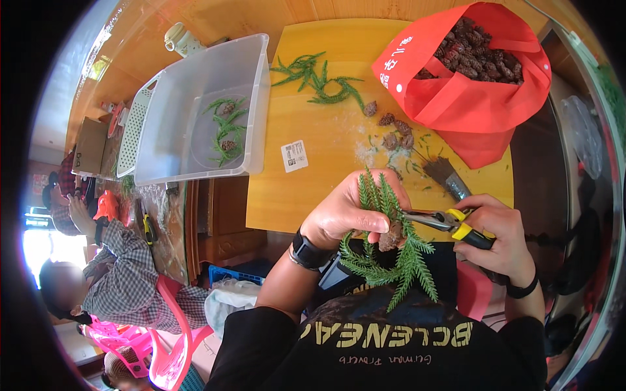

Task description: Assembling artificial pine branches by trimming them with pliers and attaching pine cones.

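The left hand (342,212) is curled firmly, with the thumb bent over the front, and it pinches a green evergreen sprig (417,260) with a brown pine cone (390,239) in its middle. The sprig is just in front of the person's dark shirt (391,345). Its long way runs up and down: some tips poke up past the thumb, and the rest curve and droop below.

The right hand (501,238) is wrapped around the yellow and black handles of some long-nose pliers (450,223). The pliers lie almost sideways, nose to the left and handles a bit lower on the right, so they go across the sprig. I think this crossing matters most: the nose tip is right by the stem, just above and to the right of the cone. The left hand is nearer to the cone; the right hand is farther off, at the back of the pliers. I cannot tell if the tip has bitten anything.

Past the hands is a yellow tabletop (313,195). On it is a bundle of thin dark wires (442,172), then loose pine cones (390,141), then more green sprigs (332,91). A clear plastic bin (257,130) stands to the left, and a red bag (450,107) full of cones to the right.
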{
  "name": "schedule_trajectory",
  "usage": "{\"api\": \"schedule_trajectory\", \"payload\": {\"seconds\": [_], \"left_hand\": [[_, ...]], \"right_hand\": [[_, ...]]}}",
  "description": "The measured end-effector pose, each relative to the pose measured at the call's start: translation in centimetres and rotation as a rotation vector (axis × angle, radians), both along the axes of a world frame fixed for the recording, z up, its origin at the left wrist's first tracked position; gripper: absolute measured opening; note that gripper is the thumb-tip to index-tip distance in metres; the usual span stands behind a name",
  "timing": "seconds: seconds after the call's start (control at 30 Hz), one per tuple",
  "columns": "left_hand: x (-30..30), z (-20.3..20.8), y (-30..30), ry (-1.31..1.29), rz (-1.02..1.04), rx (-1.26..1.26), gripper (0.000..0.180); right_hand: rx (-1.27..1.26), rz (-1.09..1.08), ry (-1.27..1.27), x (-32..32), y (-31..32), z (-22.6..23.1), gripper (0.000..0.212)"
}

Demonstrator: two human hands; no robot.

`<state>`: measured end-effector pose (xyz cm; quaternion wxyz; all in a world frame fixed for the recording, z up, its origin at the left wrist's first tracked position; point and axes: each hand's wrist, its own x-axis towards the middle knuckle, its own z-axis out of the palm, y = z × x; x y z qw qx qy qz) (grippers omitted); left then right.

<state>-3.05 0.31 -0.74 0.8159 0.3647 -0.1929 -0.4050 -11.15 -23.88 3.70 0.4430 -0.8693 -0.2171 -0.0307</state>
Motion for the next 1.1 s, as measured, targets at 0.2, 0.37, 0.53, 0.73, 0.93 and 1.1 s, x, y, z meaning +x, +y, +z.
{"api": "schedule_trajectory", "payload": {"seconds": [0.2, 0.37, 0.53, 0.73, 0.93, 1.1], "left_hand": [[-0.1, -0.3, 0.2, 0.014, -0.006, 0.004, 0.037], [0.0, 0.2, 0.3, 0.033, -0.011, 0.038, 0.036], [0.1, 1.4, 0.2, 0.015, 0.046, 0.112, 0.036], [0.2, 2.0, 0.6, -0.094, 0.074, 0.118, 0.022], [-0.6, 3.4, -0.1, -0.271, 0.255, 0.291, 0.021], [-0.8, 3.4, -0.7, -0.634, 0.475, 0.608, 0.022]], "right_hand": [[-0.024, 0.024, -0.053, 0.3, -0.2, -0.1, 0.024], [-0.049, 0.027, -0.106, 0.4, -0.3, -0.4, 0.025], [-0.073, -0.031, -0.127, 0.0, -0.2, -0.5, 0.023], [-0.106, -0.084, -0.128, -0.1, 0.1, 0.0, 0.022], [-0.158, -0.126, -0.088, 0.0, -0.3, 0.7, 0.026], [-0.211, -0.215, -0.061, 0.3, 0.1, 1.7, 0.026]]}}
